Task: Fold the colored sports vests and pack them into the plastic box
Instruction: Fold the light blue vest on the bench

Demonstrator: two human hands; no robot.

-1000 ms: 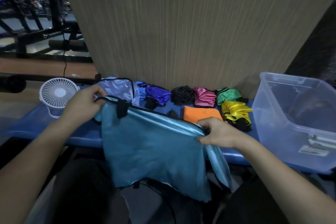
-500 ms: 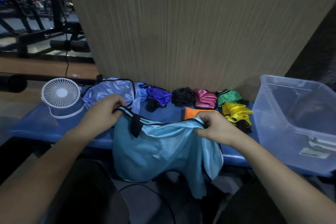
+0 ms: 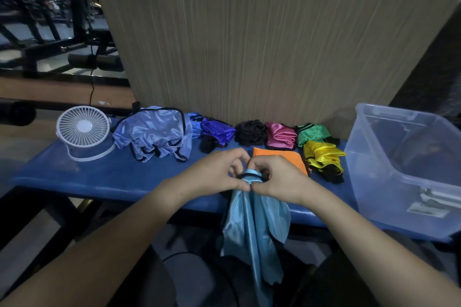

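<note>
1. The light blue vest (image 3: 252, 227) is held up at the near edge of the blue table (image 3: 119, 177), its top edge bunched together and the rest hanging below the table edge.
2. The left hand (image 3: 214, 174) is closed on the bunched top edge, thumb and fingers pinching the cloth.
3. The right hand (image 3: 277, 179) is closed on the same edge, touching the left hand.
4. The clear plastic box (image 3: 404, 169) is seen at the right end of the table, well apart from the held vest.
5. An orange vest (image 3: 282, 157) is laid flat on the table just behind the right hand.
6. Yellow (image 3: 324, 157), green (image 3: 311, 132), pink (image 3: 280, 134), black (image 3: 250, 132) and purple (image 3: 217, 131) vests are crumpled along the table's far edge.
7. A pale blue pile (image 3: 154, 134) and a white fan (image 3: 83, 127) are noted toward the table's left end.
</note>
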